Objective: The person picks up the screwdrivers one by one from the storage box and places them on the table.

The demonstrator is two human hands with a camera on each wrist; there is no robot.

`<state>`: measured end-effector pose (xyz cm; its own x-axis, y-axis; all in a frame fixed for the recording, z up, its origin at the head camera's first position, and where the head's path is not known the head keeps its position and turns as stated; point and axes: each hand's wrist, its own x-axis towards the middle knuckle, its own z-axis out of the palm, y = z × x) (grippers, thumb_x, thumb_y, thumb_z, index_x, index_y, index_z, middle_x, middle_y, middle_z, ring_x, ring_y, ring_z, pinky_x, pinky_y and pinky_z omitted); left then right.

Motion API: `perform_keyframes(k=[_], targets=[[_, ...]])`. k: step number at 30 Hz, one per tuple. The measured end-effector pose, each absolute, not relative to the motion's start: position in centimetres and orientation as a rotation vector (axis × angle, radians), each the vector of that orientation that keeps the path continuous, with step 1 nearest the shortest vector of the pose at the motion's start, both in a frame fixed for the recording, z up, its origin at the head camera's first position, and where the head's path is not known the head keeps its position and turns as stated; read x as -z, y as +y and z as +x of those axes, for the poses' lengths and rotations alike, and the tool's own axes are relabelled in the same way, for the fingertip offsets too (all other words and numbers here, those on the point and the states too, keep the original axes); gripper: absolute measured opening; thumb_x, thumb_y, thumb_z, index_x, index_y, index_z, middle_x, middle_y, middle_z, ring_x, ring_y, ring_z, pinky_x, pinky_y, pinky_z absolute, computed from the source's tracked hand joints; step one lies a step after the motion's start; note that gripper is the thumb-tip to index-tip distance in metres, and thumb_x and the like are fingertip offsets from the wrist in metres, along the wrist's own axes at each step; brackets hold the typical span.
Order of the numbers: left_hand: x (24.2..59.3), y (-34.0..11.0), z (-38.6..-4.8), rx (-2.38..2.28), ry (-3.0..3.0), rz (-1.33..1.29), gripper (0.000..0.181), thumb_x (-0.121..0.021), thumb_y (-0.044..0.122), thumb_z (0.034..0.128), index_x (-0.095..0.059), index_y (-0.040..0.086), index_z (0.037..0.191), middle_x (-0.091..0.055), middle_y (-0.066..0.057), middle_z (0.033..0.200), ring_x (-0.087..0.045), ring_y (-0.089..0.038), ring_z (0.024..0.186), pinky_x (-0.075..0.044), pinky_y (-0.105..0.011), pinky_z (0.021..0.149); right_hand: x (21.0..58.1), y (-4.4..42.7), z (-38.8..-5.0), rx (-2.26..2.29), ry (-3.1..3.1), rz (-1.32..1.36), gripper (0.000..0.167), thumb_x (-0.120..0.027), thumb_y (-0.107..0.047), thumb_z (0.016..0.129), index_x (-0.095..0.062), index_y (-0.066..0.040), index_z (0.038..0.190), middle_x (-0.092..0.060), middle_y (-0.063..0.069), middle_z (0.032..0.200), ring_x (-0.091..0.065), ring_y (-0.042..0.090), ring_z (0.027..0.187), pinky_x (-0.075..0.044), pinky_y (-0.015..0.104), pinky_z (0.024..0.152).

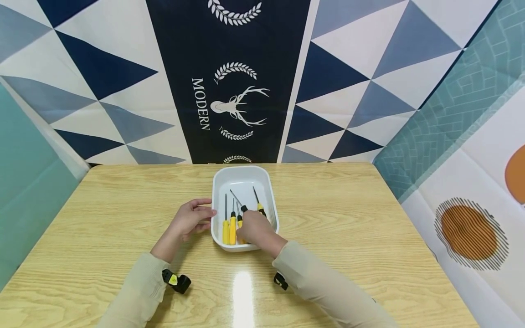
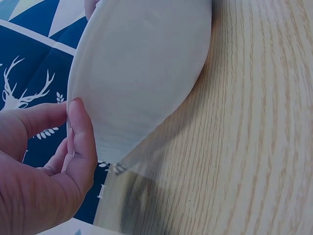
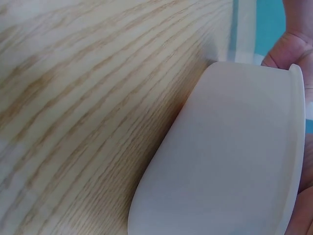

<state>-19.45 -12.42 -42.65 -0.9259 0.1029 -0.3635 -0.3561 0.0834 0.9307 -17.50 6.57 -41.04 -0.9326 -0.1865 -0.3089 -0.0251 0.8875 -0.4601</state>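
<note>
The slanted screwdriver (image 1: pixel 238 199) lies in the white tray (image 1: pixel 245 172), its shaft pointing toward the far left and its black end running under the right hand (image 1: pixel 257 228). That hand reaches down over the tools; its fingertips are hidden, so I cannot tell whether they grip a handle. A sound way to work here is to take one handle by its thick part, keep the palm clear of the metal tips, and lift steeply, since the yellow screwdrivers (image 1: pixel 229 232) lie close together just left of the hand and could easily be dragged along. Another screwdriver (image 1: pixel 261 208) lies on the tray's right side, tip away from the person. The left hand (image 1: pixel 192 218) pinches the tray's left rim between thumb and fingers, probably best kept light but steady, as the tray could slide on the smooth wooden table (image 1: pixel 348 218).
</note>
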Motion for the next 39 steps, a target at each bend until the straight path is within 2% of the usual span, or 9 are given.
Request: perform_keyframes(k=[4, 10, 16, 20, 23, 25, 29, 35, 39], targets=[[42.8, -12.4, -19.5, -1.908, 2.024, -0.249, 0.051, -0.065, 0.010, 0.0863, -0.045, 0.006, 0.133, -0.059, -0.005, 0.101, -0.065, -0.016, 0.081, -0.058, -0.023, 0.067, 41.2, 6.9, -17.7, 0.673, 2.698, -0.135, 0.029, -0.068, -0.015, 0.079, -0.048, -0.011, 0.059, -0.039, -0.003, 0.050, -0.038, 0.011, 0.045, -0.032, 0.020, 0.042], [43.1, -12.4, -19.3, -1.892, 2.030, -0.256, 0.051, -0.065, 0.011, 0.0864, -0.045, 0.007, 0.133, -0.058, -0.005, 0.100, -0.066, -0.016, 0.080, -0.058, -0.022, 0.066, 41.2, 7.7, -17.9, 0.813, 2.643, -0.110, 0.051, -0.068, -0.019, 0.080, -0.032, -0.017, 0.045, -0.029, -0.007, 0.040, -0.030, 0.008, 0.037, -0.025, 0.019, 0.036], [43.2, -12.5, -19.1, -1.895, 2.030, -0.255, 0.051, -0.065, 0.011, 0.0865, -0.045, 0.006, 0.133, -0.058, -0.006, 0.100, -0.066, -0.017, 0.081, -0.058, -0.023, 0.067, 41.1, 8.4, -18.2, 0.978, 2.509, -0.084, 0.050, -0.065, -0.021, 0.085, -0.032, -0.017, 0.047, -0.032, -0.006, 0.041, -0.038, 0.009, 0.038, -0.031, 0.019, 0.037], [43.2, -12.5, -19.1, -1.893, 2.030, -0.257, 0.051, -0.065, 0.011, 0.0865, -0.045, 0.006, 0.133, -0.058, -0.006, 0.100, -0.066, -0.017, 0.081, -0.058, -0.023, 0.067, 41.0, 8.5, -18.5, 1.033, 2.453, -0.045, 0.033, -0.065, -0.021, 0.084, -0.049, -0.013, 0.057, -0.048, -0.002, 0.053, -0.052, 0.012, 0.048, -0.045, 0.020, 0.043], [43.2, -12.4, -19.2, -1.890, 2.034, -0.257, 0.052, -0.065, 0.011, 0.0864, -0.045, 0.007, 0.134, -0.058, -0.007, 0.101, -0.066, -0.016, 0.081, -0.058, -0.023, 0.066, 40.9, 8.6, -18.7, 1.088, 2.415, -0.013, 0.015, -0.065, -0.018, 0.084, -0.061, -0.007, 0.073, -0.059, 0.003, 0.070, -0.059, 0.014, 0.060, -0.053, 0.023, 0.052], [43.1, -12.4, -19.2, -1.888, 2.034, -0.256, 0.052, -0.065, 0.011, 0.0864, -0.045, 0.007, 0.134, -0.058, -0.007, 0.101, -0.065, -0.016, 0.081, -0.058, -0.022, 0.066, 40.9, 8.6, -18.8, 1.138, 2.376, 0.011, 0.012, -0.065, -0.016, 0.083, -0.064, -0.004, 0.083, -0.062, 0.006, 0.078, -0.062, 0.015, 0.065, -0.055, 0.025, 0.057], [43.0, -12.4, -19.3, -1.894, 2.026, -0.264, 0.052, -0.065, 0.011, 0.0864, -0.045, 0.007, 0.134, -0.058, -0.006, 0.103, -0.065, -0.015, 0.081, -0.057, -0.022, 0.065, 40.8, 8.7, -19.1, 1.232, 2.298, 0.052, 0.020, -0.067, -0.015, 0.084, -0.064, -0.001, 0.098, -0.064, 0.008, 0.087, -0.063, 0.015, 0.072, -0.058, 0.026, 0.064], [42.8, -12.4, -19.3, -1.895, 2.031, -0.259, 0.052, -0.066, 0.011, 0.0865, -0.045, 0.007, 0.134, -0.058, -0.006, 0.103, -0.065, -0.015, 0.080, -0.058, -0.022, 0.066, 40.9, 8.8, -19.5, 1.304, 2.260, 0.050, 0.027, -0.066, -0.016, 0.086, -0.063, 0.000, 0.108, -0.068, 0.009, 0.093, -0.066, 0.014, 0.075, -0.058, 0.029, 0.073], [42.7, -12.4, -19.3, -1.891, 2.042, -0.249, 0.051, -0.066, 0.012, 0.0866, -0.045, 0.007, 0.133, -0.058, -0.007, 0.103, -0.066, -0.014, 0.079, -0.058, -0.023, 0.067, 40.9, 8.9, -19.7, 1.349, 2.222, 0.066, 0.034, -0.065, -0.015, 0.087, -0.061, 0.001, 0.117, -0.069, 0.011, 0.098, -0.066, 0.013, 0.074, -0.058, 0.030, 0.075]])
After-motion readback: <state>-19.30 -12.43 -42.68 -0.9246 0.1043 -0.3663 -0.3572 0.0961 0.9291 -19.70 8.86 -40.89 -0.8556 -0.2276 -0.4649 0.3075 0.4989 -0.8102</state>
